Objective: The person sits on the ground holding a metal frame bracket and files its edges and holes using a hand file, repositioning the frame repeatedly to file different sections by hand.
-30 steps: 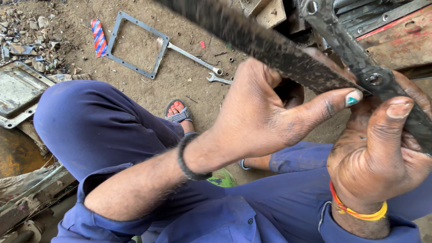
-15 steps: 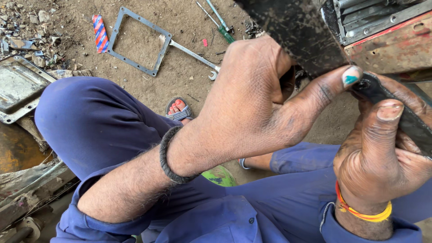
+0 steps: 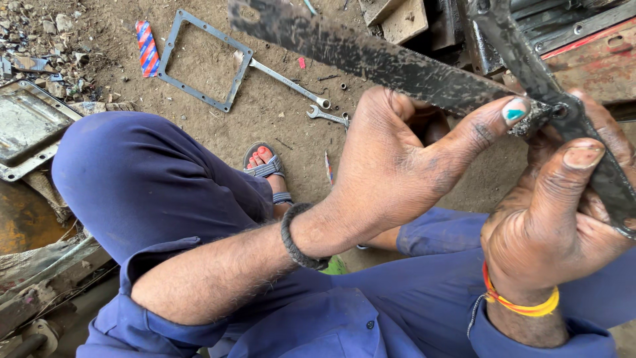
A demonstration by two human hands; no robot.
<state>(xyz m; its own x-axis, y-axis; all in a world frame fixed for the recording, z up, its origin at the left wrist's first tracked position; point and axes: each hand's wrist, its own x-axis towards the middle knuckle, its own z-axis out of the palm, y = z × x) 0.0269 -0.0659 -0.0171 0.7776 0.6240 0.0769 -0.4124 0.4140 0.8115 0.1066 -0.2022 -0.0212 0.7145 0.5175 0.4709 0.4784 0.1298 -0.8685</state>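
Observation:
My left hand (image 3: 404,172) grips a long, dark, greasy flat metal bar (image 3: 371,56) that runs from upper left toward the right, thumb stretched along its underside near the end. My right hand (image 3: 556,219) is closed around a second dark metal strip (image 3: 530,59) that slants down to the right edge. The two pieces meet at a bolted corner (image 3: 553,113) between my thumbs. A black band circles my left wrist and an orange thread my right. I sit in blue overalls, with a sandalled foot (image 3: 265,166) on the dirt.
On the dirt lie a rectangular metal frame gasket (image 3: 202,59), two spanners (image 3: 291,83), a red-and-blue striped packet (image 3: 147,48) and a dented metal cover plate (image 3: 26,129) at left. Rusty machine parts (image 3: 583,40) fill the upper right.
The metal bar has swung and shifted: it now runs long across the upper view again. My left thumb stays pressed near the bolted corner; both hands keep their grip.

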